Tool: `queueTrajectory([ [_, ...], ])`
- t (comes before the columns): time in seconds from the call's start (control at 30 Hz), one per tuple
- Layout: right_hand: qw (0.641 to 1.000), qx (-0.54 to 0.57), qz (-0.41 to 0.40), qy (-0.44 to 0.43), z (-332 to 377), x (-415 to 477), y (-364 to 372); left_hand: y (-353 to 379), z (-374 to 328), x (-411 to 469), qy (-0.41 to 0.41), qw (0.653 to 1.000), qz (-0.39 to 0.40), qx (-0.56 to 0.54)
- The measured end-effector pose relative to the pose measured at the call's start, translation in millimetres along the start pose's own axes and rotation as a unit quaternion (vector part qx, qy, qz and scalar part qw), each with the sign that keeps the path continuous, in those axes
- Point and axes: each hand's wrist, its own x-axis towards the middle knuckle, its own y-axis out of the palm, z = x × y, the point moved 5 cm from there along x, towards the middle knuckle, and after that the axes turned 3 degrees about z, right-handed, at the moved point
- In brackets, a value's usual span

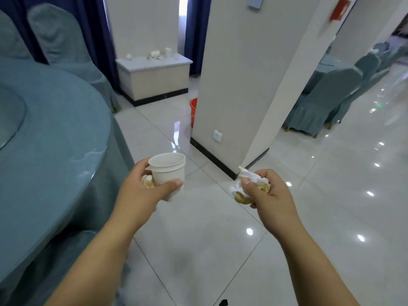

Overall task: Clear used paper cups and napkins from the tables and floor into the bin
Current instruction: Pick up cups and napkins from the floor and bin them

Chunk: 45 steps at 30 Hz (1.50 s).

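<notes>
Gripping nested white paper cups (169,171) in left hand (141,191), centre-left of frame, w/ fingers curled round the wall and thumb lying across the front. Also pinning a crumpled brown-stained napkin (147,181) betw. fingers & cup side. Clenching a wad of crumpled white napkins w/ brown stains (244,184) in right hand (268,195), centre-right, fingers curled tight. Carrying both loads above the glossy white tiled floor (198,239).

Prob. making for the orange-red plastic bin (193,111), mid-frame, half hidden behind the white square pillar (231,85).

Expecting the cups to feel v. light, thin-walled, easy to crush. Taking hold mid-wall w/ gentle pressure, not at the rim; counting on the nesting for some stiffness. Treating the napkins as soft, squashable, poss. damp or greasy going by the stains. Closing the whole fist round them & minding the loose corner poking out the top.

Noting more small white cups & scrunched paper (154,54) upper centre, on a low white side table (154,78). Skirting a round table under grey-blue cloth (55,140), left of frame.
</notes>
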Motion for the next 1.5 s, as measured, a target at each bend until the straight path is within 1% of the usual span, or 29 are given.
queueTrajectory([
  [0.27,0.999,0.011,0.046,0.021,-10,169,31,17,6,144,-0.025,0.999,-0.042,-0.011],
  [0.43,0.995,0.046,0.083,-0.008,2,298,52,33,-1,246,-0.014,0.995,-0.094,-0.02],
  [0.63,0.989,0.026,0.138,-0.043,38,443,78,46,-22,355,-0.024,0.99,-0.14,0.017],
  [0.73,0.985,0.005,0.165,-0.051,49,497,105,40,-17,400,-0.037,0.985,-0.166,0.021],
  [0.9,0.972,-0.023,0.225,-0.067,60,574,171,20,2,482,-0.055,0.976,-0.212,0.015],
  [1.1,0.975,-0.019,0.216,-0.047,84,684,249,-17,16,619,-0.057,0.98,-0.189,-0.007],
  [1.23,0.979,-0.006,0.202,-0.035,116,755,296,-47,6,713,-0.048,0.986,-0.157,0.014],
  [1.33,0.98,-0.006,0.195,-0.034,134,803,323,-65,-2,776,-0.036,0.988,-0.151,0.025],
  [1.5,0.984,-0.009,0.179,-0.008,133,876,359,-75,7,869,-0.045,0.991,-0.115,0.047],
])
